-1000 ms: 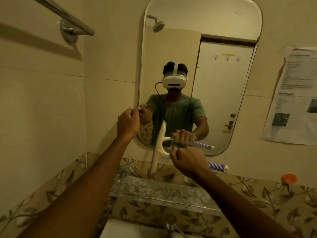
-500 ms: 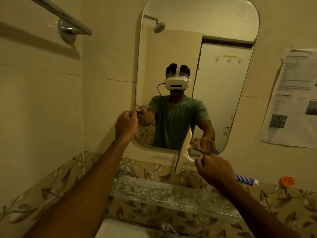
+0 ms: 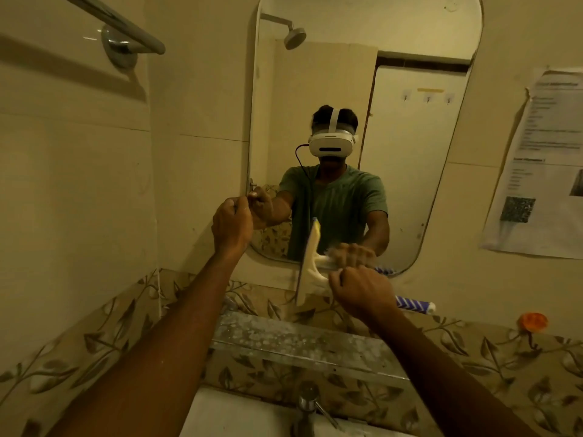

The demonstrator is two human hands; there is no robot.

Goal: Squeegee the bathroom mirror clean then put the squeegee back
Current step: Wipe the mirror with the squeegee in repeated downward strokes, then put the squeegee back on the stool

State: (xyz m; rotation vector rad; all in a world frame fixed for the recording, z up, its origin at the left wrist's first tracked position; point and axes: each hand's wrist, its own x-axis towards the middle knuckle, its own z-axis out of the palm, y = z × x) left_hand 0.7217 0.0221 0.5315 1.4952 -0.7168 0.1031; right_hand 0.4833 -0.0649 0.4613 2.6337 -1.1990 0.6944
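Note:
The rounded mirror hangs on the tiled wall ahead. My right hand grips the blue-and-white striped handle of the squeegee. Its white head stands nearly upright, with the blade against the mirror's lower edge, a little left of centre. The blade's lower end reaches past the glass onto the wall. My left hand is curled at the mirror's left edge and seems to hold it. Reflections of both hands show in the glass.
A metal towel bar juts out at the upper left. Below the mirror runs a speckled glass shelf, with a tap and a white sink under it. Printed sheets hang on the right wall above an orange hook.
The squeegee swept right along the mirror's bottom, then came back left a little. My left hand stayed at the mirror's left edge.

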